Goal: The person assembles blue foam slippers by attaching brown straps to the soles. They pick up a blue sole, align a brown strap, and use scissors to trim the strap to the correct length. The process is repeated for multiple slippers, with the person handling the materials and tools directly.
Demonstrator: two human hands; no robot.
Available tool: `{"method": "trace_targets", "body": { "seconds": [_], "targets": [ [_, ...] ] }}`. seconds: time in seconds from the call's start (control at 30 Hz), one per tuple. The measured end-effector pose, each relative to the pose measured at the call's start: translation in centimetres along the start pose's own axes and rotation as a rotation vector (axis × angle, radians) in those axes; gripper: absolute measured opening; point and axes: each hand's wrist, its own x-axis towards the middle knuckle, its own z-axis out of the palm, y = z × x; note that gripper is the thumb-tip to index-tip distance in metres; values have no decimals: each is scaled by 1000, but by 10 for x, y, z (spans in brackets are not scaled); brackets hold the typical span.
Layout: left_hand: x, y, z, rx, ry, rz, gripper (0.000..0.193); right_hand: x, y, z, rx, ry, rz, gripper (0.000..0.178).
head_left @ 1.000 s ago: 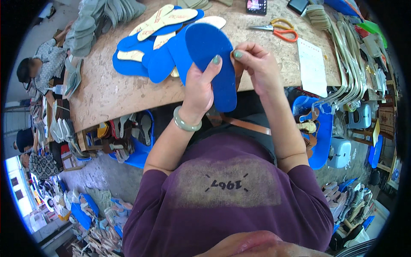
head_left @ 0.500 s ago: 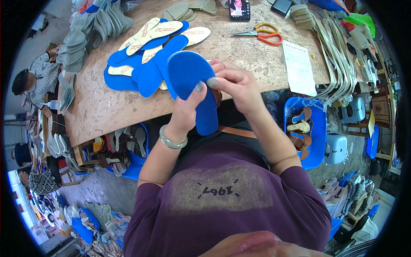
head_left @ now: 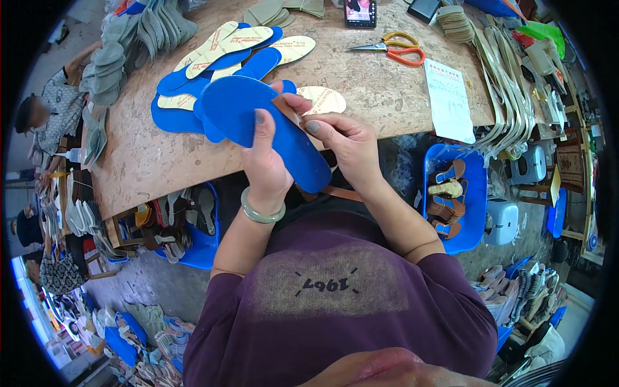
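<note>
My left hand (head_left: 267, 161) grips a blue insole (head_left: 293, 145), with its thumb lying on the blue face and the fingers hidden underneath. The insole slants from upper left to lower right above the table's front edge. At its right edge my right hand (head_left: 353, 145) pinches a brown strap (head_left: 285, 108) between thumb and fingers. A length of brown strap (head_left: 342, 193) also shows below the insole, near my waist. Beyond my hands lies a loose pile of insoles, some blue side up (head_left: 169, 119), others cream side up (head_left: 242, 40). One cream insole (head_left: 329, 100) lies just behind my right hand.
Orange-and-yellow-handled scissors (head_left: 393, 48), a phone (head_left: 360, 13) and a paper sheet (head_left: 449, 103) lie on the wooden table (head_left: 367, 77). Long pale strips (head_left: 509, 97) hang at its right. A blue bin (head_left: 474, 206) of sandals stands below. Another person (head_left: 61, 106) is at far left.
The insole has turned from near upright to a slant, its wide end swinging left. My left hand has shifted left. The brown strap and a cream insole behind have come into sight.
</note>
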Motion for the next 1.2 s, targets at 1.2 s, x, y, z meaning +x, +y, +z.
{"method": "trace_targets", "body": {
  "seconds": [1.2],
  "targets": [
    [-11,23,-7,-59,219,16,26,-13,6,10,47,-113,89,22]
  ]
}}
